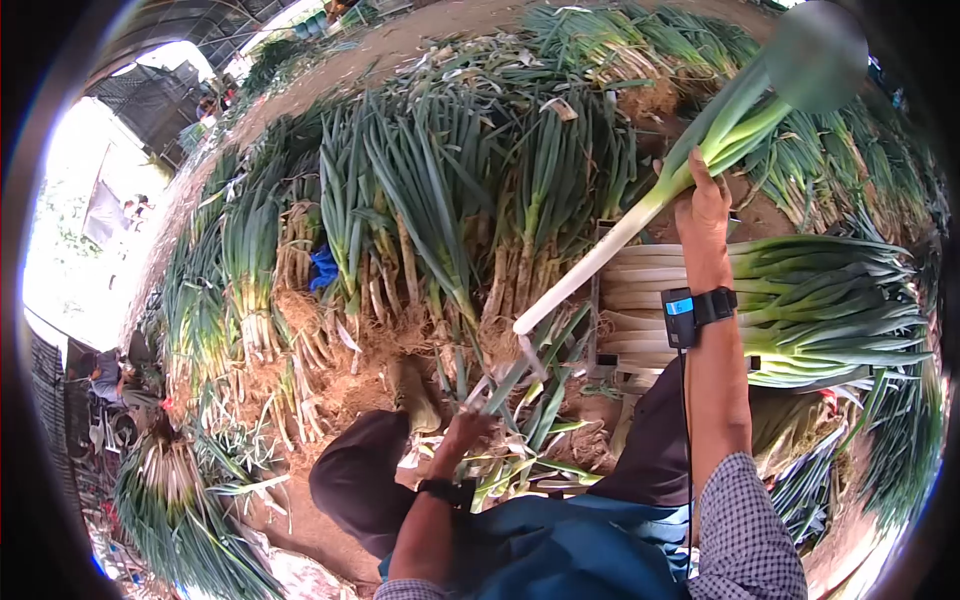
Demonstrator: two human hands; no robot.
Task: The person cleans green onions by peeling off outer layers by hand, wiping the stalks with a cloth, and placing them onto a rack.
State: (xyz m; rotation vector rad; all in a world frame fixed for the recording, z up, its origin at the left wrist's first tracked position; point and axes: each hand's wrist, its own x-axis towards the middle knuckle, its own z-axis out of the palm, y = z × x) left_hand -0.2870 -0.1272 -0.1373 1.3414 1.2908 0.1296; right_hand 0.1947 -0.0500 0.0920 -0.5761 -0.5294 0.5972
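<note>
My right hand (706, 200) is closed round a large leek (620, 240), where its pale stalk meets the green leaves. The leek slants from upper right down to its white root end, near the middle of the view. Lower down, my left hand (465, 432) is blurred by motion, its fingers closed near some pale and green strips; what it grips is not clear. Right of the leek's white end, a rack (597, 335) holds a stack of cleaned leeks (800, 300), white ends to the left.
Bundles of unpeeled leeks (420, 190) with roots and soil stand in front. Stripped leaves (545, 415) litter the ground between my legs. Another bundle (185, 480) lies at lower left. A seated person (108, 378) is at far left. More leeks (600, 40) lie at the back.
</note>
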